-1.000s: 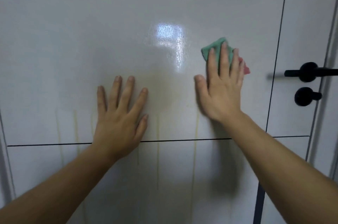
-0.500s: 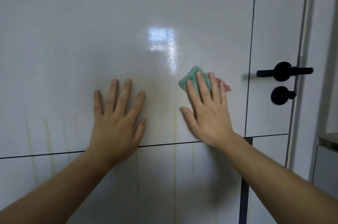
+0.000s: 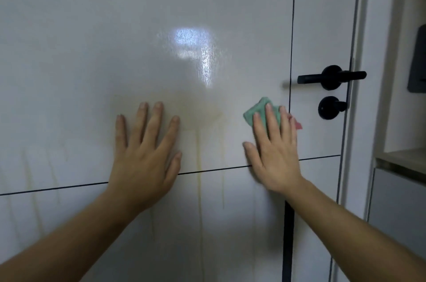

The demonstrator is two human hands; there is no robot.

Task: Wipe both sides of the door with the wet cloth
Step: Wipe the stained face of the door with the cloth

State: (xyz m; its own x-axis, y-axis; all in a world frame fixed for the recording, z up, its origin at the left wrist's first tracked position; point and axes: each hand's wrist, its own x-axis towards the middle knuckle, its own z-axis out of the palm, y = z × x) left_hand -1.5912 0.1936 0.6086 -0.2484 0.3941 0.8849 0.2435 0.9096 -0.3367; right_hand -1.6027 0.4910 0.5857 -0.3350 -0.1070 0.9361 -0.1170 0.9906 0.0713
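Note:
A glossy white door (image 3: pixel 115 39) with thin black lines fills the view. Yellowish drip streaks (image 3: pixel 199 180) run down its lower middle, and a wet patch shines above them. My left hand (image 3: pixel 145 157) lies flat on the door with fingers spread and straight. My right hand (image 3: pixel 274 150) presses a green cloth (image 3: pixel 255 112) with a pink edge flat against the door, fingers straight over it. The cloth sits just left of the vertical black line, below and left of the black lever handle (image 3: pixel 332 77).
A black lock knob (image 3: pixel 328 107) sits under the lever. The door frame (image 3: pixel 359 120) runs down the right side. Beyond it stand a wooden shelf and grey cabinet (image 3: pixel 401 189), with a dark object (image 3: pixel 418 60) hanging above.
My right hand has slid the cloth down the door and then to the right, closer to the handle. My left hand has stayed flat on the door. The view has shifted rightward.

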